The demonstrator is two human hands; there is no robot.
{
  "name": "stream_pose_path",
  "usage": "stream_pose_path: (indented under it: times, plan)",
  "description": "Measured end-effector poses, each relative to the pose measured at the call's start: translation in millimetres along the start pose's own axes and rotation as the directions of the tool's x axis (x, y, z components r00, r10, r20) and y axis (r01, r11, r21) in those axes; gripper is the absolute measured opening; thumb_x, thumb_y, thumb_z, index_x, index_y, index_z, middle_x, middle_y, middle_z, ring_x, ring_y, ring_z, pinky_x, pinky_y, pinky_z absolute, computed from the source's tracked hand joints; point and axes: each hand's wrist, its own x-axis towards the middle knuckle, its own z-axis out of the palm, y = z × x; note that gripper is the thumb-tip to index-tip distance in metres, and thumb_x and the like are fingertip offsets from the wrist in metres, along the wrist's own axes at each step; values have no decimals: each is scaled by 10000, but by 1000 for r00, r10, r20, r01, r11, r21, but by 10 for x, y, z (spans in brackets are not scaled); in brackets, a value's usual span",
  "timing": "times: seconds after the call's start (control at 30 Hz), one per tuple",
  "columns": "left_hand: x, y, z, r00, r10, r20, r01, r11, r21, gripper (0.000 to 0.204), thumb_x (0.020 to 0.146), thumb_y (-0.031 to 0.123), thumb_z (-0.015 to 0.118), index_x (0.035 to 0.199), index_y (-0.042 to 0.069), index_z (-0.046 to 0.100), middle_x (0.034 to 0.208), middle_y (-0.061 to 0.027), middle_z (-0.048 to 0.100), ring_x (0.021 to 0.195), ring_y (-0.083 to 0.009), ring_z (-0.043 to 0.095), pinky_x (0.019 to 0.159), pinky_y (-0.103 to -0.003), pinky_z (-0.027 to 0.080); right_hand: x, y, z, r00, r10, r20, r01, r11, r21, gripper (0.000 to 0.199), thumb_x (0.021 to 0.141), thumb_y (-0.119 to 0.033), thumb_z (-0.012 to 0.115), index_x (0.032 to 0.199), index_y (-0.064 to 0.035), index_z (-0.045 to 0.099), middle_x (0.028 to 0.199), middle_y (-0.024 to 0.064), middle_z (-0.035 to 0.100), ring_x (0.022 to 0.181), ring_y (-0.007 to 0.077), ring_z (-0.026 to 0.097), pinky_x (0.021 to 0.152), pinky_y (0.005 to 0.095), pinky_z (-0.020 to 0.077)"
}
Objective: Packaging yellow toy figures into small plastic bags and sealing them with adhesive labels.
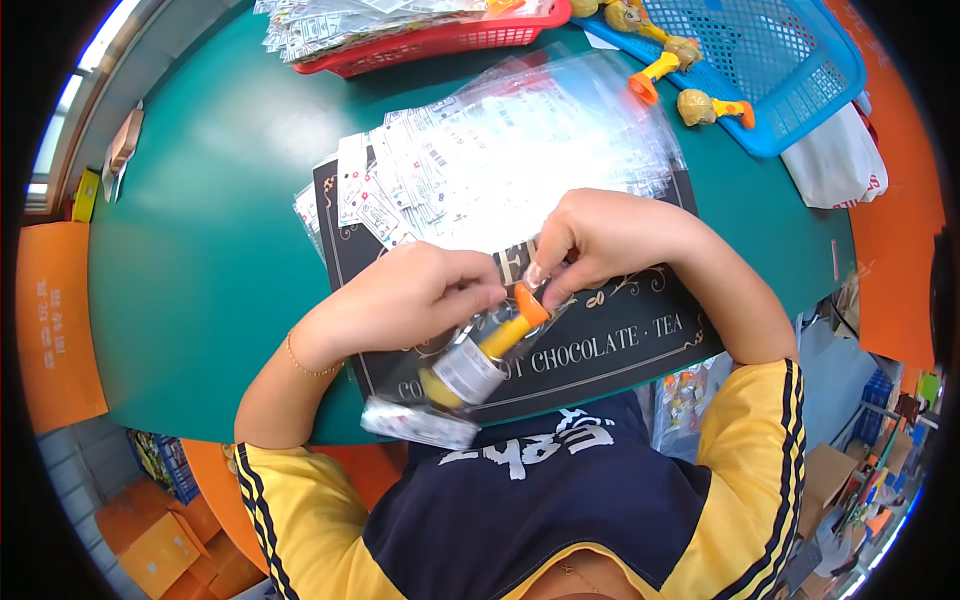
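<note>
My left hand (pixel 412 292) and my right hand (pixel 600 235) meet over a black printed mat (pixel 620 345) on a green table (pixel 220 200). Together they hold a small clear plastic bag (pixel 470 370) with a white label. A yellow toy with an orange tip (pixel 505 330) sits partly inside it. My right fingers pinch the bag's mouth near the orange tip. My left fingers grip the bag's side. Just beyond my hands lies a spread pile of clear printed bags (pixel 500 150).
A blue basket (pixel 800 80) at the back right holds several yellow and orange toys (pixel 705 107). A red basket (pixel 440 42) with packed bags stands at the back. A white cloth bag (pixel 835 160) lies right of the blue basket. Orange boxes (pixel 160 540) sit on the floor at left.
</note>
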Motion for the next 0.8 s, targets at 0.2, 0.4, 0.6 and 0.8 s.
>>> stream_pose_path:
  times: [0.2,0.4,0.6,0.8]
  plan:
    - [156,-201,136,997,-80,22,78,809,-583,173,959,171,480,973,14,553,879,-12,607,747,-49,562,679,-192,465,-163,26,39,986,141,-88,-123,974,190,238,701,-109,777,912,-53,684,576,-3,596,483,28,479,454,200,355]
    - [219,-169,164,994,-109,15,91,741,-666,187,968,193,463,974,21,536,889,2,568,712,-32,507,652,-166,433,-232,108,176,927,60,-370,17,979,202,320,673,-69,794,972,-49,682,577,-33,553,490,8,447,452,173,322]
    - [239,-257,198,998,-64,-23,29,705,-709,186,973,199,451,947,32,529,882,13,558,677,-30,460,633,-168,404,-231,171,214,909,-52,-413,96,991,89,353,698,-71,777,1038,-67,681,513,-29,499,469,11,412,445,196,303]
    - [225,-211,234,991,-94,-93,13,767,-641,181,971,195,454,931,35,528,826,17,550,677,-31,445,609,-176,381,-238,109,173,944,72,-322,-31,991,132,324,739,-122,757,1048,-64,677,478,-38,456,459,12,375,442,203,276]
